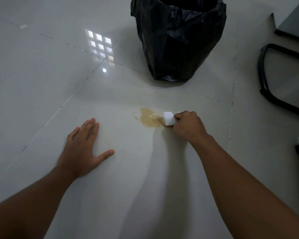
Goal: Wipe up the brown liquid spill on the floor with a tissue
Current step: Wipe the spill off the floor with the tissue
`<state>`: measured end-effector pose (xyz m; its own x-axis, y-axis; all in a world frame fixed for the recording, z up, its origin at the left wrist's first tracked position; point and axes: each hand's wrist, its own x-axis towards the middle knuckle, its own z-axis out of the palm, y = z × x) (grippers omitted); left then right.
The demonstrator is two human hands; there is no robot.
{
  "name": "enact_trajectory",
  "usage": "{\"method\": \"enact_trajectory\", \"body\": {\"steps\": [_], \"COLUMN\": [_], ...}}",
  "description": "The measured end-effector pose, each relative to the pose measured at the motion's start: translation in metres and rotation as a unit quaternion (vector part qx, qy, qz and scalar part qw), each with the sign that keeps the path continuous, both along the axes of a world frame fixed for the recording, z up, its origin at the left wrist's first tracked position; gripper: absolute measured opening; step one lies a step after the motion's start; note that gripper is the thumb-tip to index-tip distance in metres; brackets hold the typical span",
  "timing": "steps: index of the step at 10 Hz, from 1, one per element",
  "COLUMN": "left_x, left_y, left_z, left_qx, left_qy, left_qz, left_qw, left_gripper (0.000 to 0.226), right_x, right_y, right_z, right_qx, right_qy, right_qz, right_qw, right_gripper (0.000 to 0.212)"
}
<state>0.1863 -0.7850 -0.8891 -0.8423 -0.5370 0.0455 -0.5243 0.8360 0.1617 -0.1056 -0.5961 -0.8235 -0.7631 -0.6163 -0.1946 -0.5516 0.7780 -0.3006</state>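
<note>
Right hand [188,125], fist closed on tissue [169,118], touches spill's [149,119] right edge, spill extending leftward; left hand [83,145] lies open, flat on floor [41,75], farther off.

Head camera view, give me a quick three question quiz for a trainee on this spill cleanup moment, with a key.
1. True or false: the left hand lies flat and open on the floor, holding nothing.
2. Which side of the brown spill does the tissue touch? A) the picture's left edge B) the picture's right edge C) the far edge
3. Fill in: beyond the spill stands a bin lined with a ____ bag.

Key
1. True.
2. B. The right hand grips the folded white tissue at that edge; most of the spill is not yet wiped.
3. Black.
</note>
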Motion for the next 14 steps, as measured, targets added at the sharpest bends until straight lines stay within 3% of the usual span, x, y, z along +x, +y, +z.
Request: {"method": "enact_trajectory", "body": {"steps": [3,4,6,9,12,14], "left_x": [0.001,0.001,0.002,0.003,0.003,0.002], "left_y": [-0.001,0.0,0.0,0.001,-0.001,-0.008], "left_z": [-0.002,-0.001,0.0,0.001,0.008,0.019], "left_qx": [0.004,0.003,0.005,0.01,0.06,0.097], "left_qy": [0.004,0.008,0.008,-0.005,-0.067,-0.125], "left_qz": [0.003,0.003,0.008,0.007,0.005,-0.023], "left_qw": [1.0,1.0,1.0,1.0,0.996,0.987], "left_gripper": [0.102,0.102,0.103,0.107,0.134,0.148], "right_x": [0.013,0.016,0.03,0.047,0.07,0.089], "right_y": [0.011,0.013,0.014,0.006,0.025,0.028], "right_z": [-0.006,-0.011,-0.026,-0.013,0.006,0.007], "right_qx": [-0.108,-0.101,-0.057,0.011,0.064,0.06], "right_qy": [0.004,0.025,0.085,-0.002,-0.05,-0.101], "right_qz": [-0.024,0.025,0.039,0.077,0.265,0.213], "right_qw": [0.994,0.994,0.994,0.997,0.961,0.97], "right_gripper": [0.003,0.018,0.02,0.019,0.029,0.026]}}
